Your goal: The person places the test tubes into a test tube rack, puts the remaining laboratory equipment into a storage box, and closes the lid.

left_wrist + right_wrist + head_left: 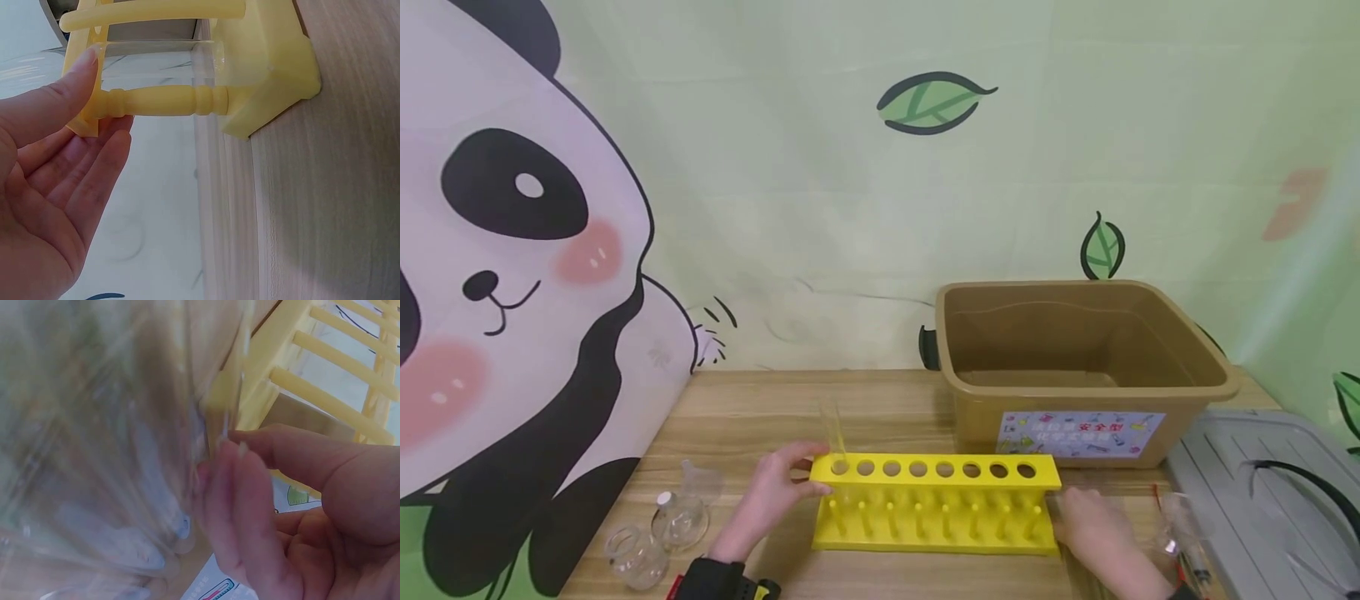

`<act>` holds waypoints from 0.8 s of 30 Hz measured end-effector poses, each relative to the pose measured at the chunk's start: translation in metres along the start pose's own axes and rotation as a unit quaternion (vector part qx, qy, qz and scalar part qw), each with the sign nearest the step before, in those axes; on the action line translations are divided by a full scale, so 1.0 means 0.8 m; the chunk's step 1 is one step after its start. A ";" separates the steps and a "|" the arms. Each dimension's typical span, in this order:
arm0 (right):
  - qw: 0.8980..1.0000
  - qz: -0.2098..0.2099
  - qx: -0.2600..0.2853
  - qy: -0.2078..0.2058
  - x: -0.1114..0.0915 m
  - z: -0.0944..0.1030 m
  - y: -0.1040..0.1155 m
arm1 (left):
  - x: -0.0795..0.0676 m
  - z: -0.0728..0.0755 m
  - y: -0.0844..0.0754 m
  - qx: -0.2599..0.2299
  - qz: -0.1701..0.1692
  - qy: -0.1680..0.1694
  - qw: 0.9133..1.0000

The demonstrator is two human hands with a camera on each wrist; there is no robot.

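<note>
Left hand holds the rack by its left end, thumb on the near side of the upper shelf, fingers behind. Right hand at the rack's right end, fingers bent, thumb and fingertips close together at the edge of some clear tubes; cannot tell if it grips one.

Rack stands upright, mid-table on the near side. One tube upright in the leftmost hole.

Risks, as I judge them: a tug by the left hand could tip the rack and knock that tube, top-heavy above the shelf. A hurried right hand might set the clear tubes rolling or clinking together. Left forearm swinging out could catch the jar or capped bottle, near left.

Table: wood grain, smooth-looking. Funnel beyond the bottle. Brown tub far right, label facing near; grey lid at right. Wall pale green, leaf prints, large panda at left.
</note>
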State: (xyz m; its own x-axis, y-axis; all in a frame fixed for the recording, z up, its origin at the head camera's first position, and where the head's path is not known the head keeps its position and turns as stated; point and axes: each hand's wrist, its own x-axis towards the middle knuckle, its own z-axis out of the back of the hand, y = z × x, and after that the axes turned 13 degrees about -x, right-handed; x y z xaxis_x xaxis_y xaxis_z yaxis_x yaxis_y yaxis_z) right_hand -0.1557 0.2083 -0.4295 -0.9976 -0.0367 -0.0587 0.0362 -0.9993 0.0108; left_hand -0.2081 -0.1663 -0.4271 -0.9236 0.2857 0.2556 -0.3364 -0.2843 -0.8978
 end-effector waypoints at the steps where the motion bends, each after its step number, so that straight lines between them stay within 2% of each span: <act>1: 1.000 0.001 -0.006 -0.003 -0.001 -0.001 0.000 | 0.000 0.000 0.000 0.001 0.000 -0.001 1.000; 5: 1.000 0.010 -0.023 -0.016 -0.002 -0.002 0.000 | 0.000 0.000 -0.002 0.007 0.003 -0.005 1.000; 17: 1.000 -0.015 -0.019 -0.019 -0.002 0.003 0.007 | 0.000 0.000 -0.002 0.007 0.006 -0.008 1.000; 20: 1.000 -0.016 -0.004 -0.011 -0.001 0.004 0.006 | 0.000 -0.001 -0.001 0.009 0.004 -0.008 1.000; 24: 0.999 -0.023 0.039 0.028 0.003 0.004 0.002 | 0.000 -0.001 -0.001 0.007 0.002 -0.007 1.000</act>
State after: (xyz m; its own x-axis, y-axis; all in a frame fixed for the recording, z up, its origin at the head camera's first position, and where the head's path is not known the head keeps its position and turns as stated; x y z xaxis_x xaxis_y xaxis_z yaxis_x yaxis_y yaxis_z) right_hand -0.1579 0.2065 -0.4266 -0.9931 0.0058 -0.1171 -0.0157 -0.9964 0.0837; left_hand -0.2075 -0.1652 -0.4270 -0.9274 0.2710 0.2580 -0.3355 -0.2972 -0.8939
